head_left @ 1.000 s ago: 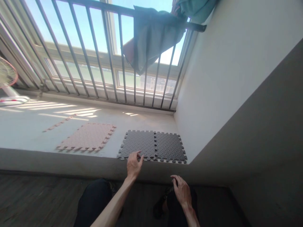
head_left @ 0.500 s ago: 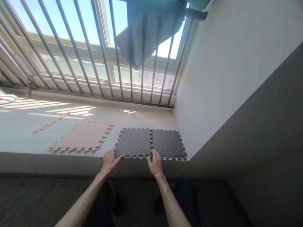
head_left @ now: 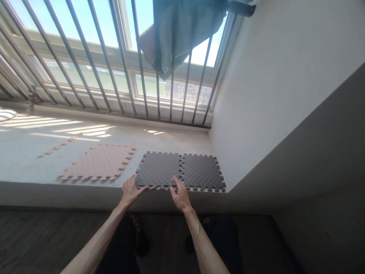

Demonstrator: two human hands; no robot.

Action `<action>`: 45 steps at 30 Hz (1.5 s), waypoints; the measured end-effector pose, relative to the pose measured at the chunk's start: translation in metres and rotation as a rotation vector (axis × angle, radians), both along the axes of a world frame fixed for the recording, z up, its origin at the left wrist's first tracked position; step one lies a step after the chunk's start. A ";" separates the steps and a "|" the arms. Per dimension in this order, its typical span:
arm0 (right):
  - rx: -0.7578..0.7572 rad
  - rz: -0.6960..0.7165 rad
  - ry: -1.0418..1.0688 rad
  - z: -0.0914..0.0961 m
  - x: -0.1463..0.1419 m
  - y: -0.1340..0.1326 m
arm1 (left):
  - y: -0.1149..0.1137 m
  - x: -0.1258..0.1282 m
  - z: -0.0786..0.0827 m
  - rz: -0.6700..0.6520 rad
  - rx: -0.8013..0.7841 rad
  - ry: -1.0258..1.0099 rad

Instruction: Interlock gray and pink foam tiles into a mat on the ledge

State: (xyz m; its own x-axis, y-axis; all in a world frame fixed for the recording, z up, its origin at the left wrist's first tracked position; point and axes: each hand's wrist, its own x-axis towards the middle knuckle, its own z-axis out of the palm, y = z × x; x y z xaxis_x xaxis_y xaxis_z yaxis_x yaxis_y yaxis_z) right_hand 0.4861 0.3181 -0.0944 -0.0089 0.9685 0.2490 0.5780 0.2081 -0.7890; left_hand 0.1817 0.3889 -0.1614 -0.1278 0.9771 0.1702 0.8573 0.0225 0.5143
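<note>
Barred window [head_left: 94, 72] with bright blue sky, grey cloth [head_left: 176, 34] draped over the bars, sun-striped pale ledge [head_left: 171, 140] below, white wall [head_left: 285, 76] at right, dark wood floor [head_left: 42, 236].

A home: barred window [head_left: 114, 68], hung cloth [head_left: 176, 34], wide sill [head_left: 34, 152].
</note>
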 end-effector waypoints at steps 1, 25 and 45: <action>0.018 -0.036 0.002 0.000 -0.003 0.002 | 0.000 -0.001 -0.002 -0.006 -0.003 -0.003; -0.116 -0.238 0.311 -0.010 -0.017 0.039 | -0.003 -0.015 -0.005 0.009 0.044 0.053; -0.100 -0.142 -0.235 -0.032 0.012 0.010 | 0.000 0.018 0.010 -0.042 0.017 0.099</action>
State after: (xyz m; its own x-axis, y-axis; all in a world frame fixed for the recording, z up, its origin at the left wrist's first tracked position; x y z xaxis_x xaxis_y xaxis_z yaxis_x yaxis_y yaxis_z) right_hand 0.4981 0.3279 -0.1261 0.0821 0.9837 0.1597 0.7652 0.0404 -0.6426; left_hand 0.1999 0.3889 -0.1519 -0.0688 0.9781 0.1963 0.9039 -0.0221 0.4271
